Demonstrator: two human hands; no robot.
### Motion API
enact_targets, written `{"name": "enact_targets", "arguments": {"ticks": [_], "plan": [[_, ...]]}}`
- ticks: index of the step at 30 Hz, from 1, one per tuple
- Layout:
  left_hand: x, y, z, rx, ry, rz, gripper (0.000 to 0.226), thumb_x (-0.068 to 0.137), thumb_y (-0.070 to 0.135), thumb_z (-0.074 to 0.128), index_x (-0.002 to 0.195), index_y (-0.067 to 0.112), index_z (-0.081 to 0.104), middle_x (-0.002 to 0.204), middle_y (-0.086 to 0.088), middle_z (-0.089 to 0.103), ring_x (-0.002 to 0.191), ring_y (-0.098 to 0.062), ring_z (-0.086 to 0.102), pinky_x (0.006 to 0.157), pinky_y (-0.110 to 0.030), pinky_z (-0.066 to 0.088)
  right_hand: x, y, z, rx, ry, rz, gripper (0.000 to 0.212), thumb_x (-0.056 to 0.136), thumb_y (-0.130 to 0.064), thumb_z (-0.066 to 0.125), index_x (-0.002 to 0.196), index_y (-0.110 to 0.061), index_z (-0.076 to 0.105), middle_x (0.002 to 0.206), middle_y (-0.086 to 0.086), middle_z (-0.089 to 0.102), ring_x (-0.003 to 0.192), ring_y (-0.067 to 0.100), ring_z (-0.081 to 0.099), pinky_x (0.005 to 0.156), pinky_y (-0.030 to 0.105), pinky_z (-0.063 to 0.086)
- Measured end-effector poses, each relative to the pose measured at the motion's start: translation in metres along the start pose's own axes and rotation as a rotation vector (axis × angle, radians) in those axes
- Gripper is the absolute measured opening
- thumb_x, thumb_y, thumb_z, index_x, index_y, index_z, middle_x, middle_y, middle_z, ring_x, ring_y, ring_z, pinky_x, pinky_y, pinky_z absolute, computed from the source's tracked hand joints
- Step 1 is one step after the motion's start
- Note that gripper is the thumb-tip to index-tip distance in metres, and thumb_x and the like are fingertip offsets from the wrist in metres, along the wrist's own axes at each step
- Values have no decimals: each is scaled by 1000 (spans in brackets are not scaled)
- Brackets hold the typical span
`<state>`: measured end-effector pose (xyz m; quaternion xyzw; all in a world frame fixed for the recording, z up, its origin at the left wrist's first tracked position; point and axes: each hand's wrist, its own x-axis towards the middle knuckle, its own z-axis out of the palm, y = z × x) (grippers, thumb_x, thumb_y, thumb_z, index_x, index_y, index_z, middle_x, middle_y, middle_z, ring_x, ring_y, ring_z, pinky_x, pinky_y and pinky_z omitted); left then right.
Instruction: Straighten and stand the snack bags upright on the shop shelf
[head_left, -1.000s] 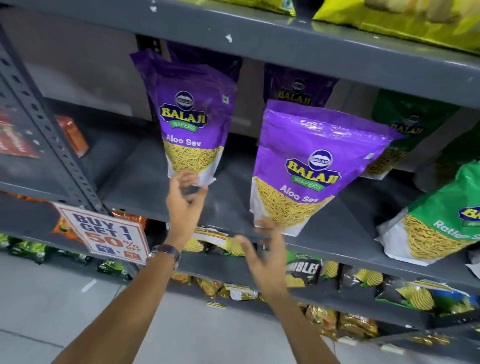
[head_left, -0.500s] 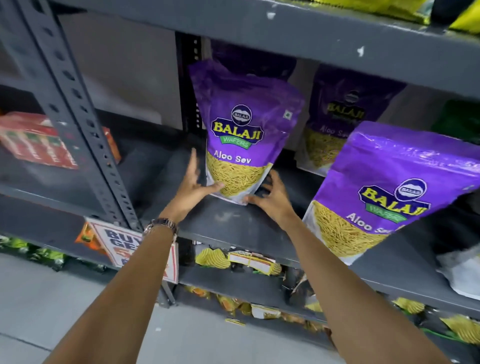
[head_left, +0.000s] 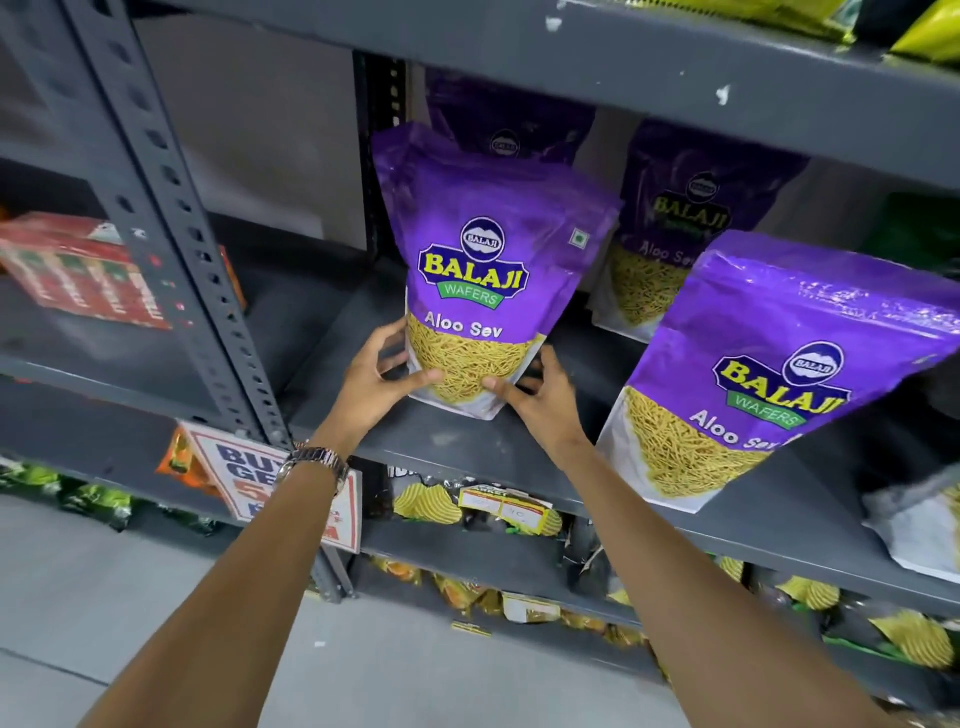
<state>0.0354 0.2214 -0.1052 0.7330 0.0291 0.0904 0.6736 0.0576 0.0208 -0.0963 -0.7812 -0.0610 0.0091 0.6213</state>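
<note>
Purple foil pouch of Aloo Sev (head_left: 483, 270), centre of the frame, standing near the front of the grey metal shelf (head_left: 457, 441) and leaning slightly back against a second purple pouch (head_left: 511, 132) behind it; left hand (head_left: 379, 384) clasping its lower left corner, thumb on the clear window; right hand (head_left: 540, 397) clasping the lower right corner, thumb on the front, fingers curled behind the base; both hands closed on the one pouch, neither spread. Progress, as judged: this pouch nearly upright, probably in final squaring; the large purple pouch at right (head_left: 789, 374) tilts forward and sideways over the shelf edge and remains to be set straight; a further purple pouch (head_left: 670, 228) at the rear leans against the back; a white-based bag (head_left: 919, 525) at the far right edge looks slumped, its state unclear. Surface: painted steel, scuffed, largely bare at left; perforated upright post (head_left: 171, 223) at left; red cartons (head_left: 78, 270) beyond it; a red-and-white offer sign (head_left: 244, 478) clipped below; grey floor at lower left.
</note>
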Motion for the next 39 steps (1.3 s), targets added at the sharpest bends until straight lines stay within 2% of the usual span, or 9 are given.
{"name": "enact_targets", "arguments": {"ticks": [5, 8, 11, 17, 25, 30, 34, 36, 39], "plan": [[-18, -1, -8, 15, 10, 14, 62, 68, 13, 79, 120, 25, 49, 126, -5, 56, 119, -23, 56, 92, -26, 46, -23, -4, 2, -10, -18, -11, 57, 76, -19, 76, 123, -13, 46, 112, 1, 63, 100, 15, 62, 73, 8, 51], [-29, -2, -10, 14, 7, -1, 72, 61, 29, 83, 124, 25, 49, 132, -5, 56, 120, -20, 56, 96, -32, 47, -32, -5, 3, -1, -25, -10, 53, 76, -18, 76, 120, -15, 46, 108, -1, 62, 91, 4, 61, 67, 3, 48], [-38, -1, -11, 12, 16, -5, 84, 52, 48, 85, 126, 28, 50, 132, -2, 56, 120, -17, 56, 98, -33, 46, -38, -2, 4, -4, -18, -13, 49, 76, -20, 76, 113, -22, 44, 110, -2, 62, 91, 0, 59, 68, 4, 49], [-48, 0, -8, 28, 18, -14, 78, 64, 31, 79, 133, 22, 45, 134, -2, 53, 123, -18, 52, 106, -44, 42, -42, 0, 4, -5, -25, -30, 50, 76, -23, 75, 113, -26, 43, 110, -3, 62, 101, 13, 61, 75, 11, 51], [-54, -3, -6, 38, 37, -3, 73, 70, 30, 77, 135, 22, 44, 139, -3, 51, 126, -21, 50, 106, -49, 41, -44, -4, 1, -7, -62, 8, 52, 77, -23, 75, 118, -21, 44, 109, -5, 61, 103, 16, 61, 80, 19, 51], [-57, -4, -6, 10, 39, -13, 83, 63, 45, 80, 135, 24, 44, 140, 0, 50, 126, -19, 50, 105, -45, 43, -48, -2, 2, -10, -39, 5, 51, 76, -26, 75, 113, -29, 42, 111, -5, 61, 102, 14, 60, 86, 28, 52], [-61, -6, -3, 34, 39, 18, 75, 72, 31, 74, 138, 23, 40, 143, 0, 46, 127, -18, 48, 101, -33, 47, -51, -2, 3, -12, -47, 33, 51, 76, -24, 76, 115, -26, 43, 109, -5, 62, 105, 16, 62, 85, 27, 55], [-62, -2, 0, 20, 88, 39, 74, 75, 28, 72, 140, 25, 36, 148, 0, 39, 130, -17, 44, 93, -18, 47, -52, -6, 1, 2, -40, 35, 60, 75, -23, 76, 124, -20, 42, 115, -2, 63, 112, 17, 61, 86, 24, 55], [-80, 1, 12, -13, 337, 86, 61, 84, 23, 66, 138, 27, 37, 147, 2, 36, 131, -11, 39, 102, -31, 42, -69, -10, -1, 69, 117, -14, 77, 78, -22, 74, 142, -20, 31, 137, 1, 52, 124, 9, 49, 103, 33, 44]]}}
